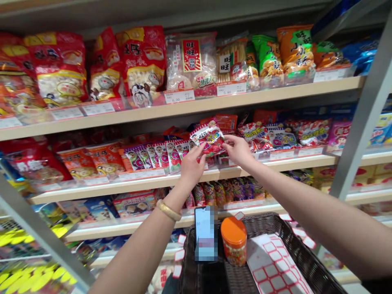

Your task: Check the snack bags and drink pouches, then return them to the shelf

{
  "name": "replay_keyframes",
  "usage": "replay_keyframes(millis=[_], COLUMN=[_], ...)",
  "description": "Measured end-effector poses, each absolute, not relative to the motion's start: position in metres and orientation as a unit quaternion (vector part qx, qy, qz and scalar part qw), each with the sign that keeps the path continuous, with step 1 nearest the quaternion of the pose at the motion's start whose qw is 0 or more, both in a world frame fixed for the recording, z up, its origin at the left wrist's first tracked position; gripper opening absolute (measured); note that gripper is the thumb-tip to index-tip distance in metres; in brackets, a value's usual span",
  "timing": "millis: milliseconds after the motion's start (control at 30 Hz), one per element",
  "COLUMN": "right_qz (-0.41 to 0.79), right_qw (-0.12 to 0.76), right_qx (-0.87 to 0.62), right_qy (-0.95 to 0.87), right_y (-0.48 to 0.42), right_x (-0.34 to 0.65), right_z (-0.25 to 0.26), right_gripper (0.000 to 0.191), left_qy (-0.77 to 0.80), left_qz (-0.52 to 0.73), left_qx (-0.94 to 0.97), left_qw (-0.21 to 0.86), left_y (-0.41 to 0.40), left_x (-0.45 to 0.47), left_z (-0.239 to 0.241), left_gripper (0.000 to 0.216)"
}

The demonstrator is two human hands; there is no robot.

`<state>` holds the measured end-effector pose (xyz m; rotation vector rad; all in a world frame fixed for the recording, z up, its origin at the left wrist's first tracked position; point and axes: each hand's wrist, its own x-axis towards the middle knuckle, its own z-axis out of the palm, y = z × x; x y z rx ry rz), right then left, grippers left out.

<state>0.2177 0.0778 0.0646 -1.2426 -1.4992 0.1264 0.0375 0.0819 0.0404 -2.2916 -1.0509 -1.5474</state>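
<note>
At middle shelf (pixel 92 191): left hand (pixel 191 165) and right hand (pixel 237 150) hold one red snack packet (pixel 208 138), each grip pinching an edge; packet above its row, not seated.

The middle shelf (pixel 306 164) carries rows of snack packets (pixel 159 157) behind price tags (pixel 281 154).

Both hands meet at a small red-and-white printed plastic snack packet (pixel 207 139) in front of the middle wooden shelf (pixel 153 181): the left hand (pixel 191 167) pinches its lower left edge, the right hand (pixel 237 150) its right edge. Below sits a dark woven wicker basket (pixel 309 265) holding an orange-lidded round jar (pixel 234 241), a smartphone (pixel 206 233) and a sheet of red-bordered labels (pixel 275 267).
</note>
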Motion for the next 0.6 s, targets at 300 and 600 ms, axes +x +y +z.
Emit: replay_keyframes(millis=[300, 600], right_qz=[0.000, -0.022], right_qw=[0.495, 0.466], right_qx=[-0.569, -0.561], right_qy=[-0.656, -0.683], right_y=[0.095, 0.093], right_x=[0.199, 0.195], right_z=[0.048, 0.042], right_gripper=[0.026, 0.026], left_qy=[-0.407, -0.400], left_qz=[-0.451, -0.452], left_qx=[-0.781, -0.749], left_qw=[0.147, 0.273], left_y=[0.091, 0.079], left_x=[0.018, 0.020], left_z=[0.030, 0.025], left_gripper=[0.039, 0.039])
